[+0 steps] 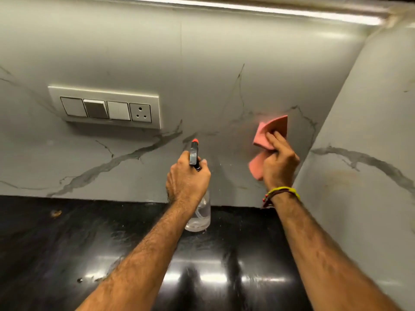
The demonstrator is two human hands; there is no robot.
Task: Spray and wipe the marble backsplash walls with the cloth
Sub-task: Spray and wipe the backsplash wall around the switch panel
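My left hand grips the neck of a clear spray bottle with a black head and an orange nozzle, which points at the marble backsplash. The bottle hangs just above the black counter. My right hand holds a crumpled pink cloth against the back wall, close to the corner where the right side wall begins. Both walls are grey-white marble with dark veins.
A white switch plate with three switches and a socket is set in the wall at the left. The glossy black counter runs below the walls. A light strip glows under the cabinet above.
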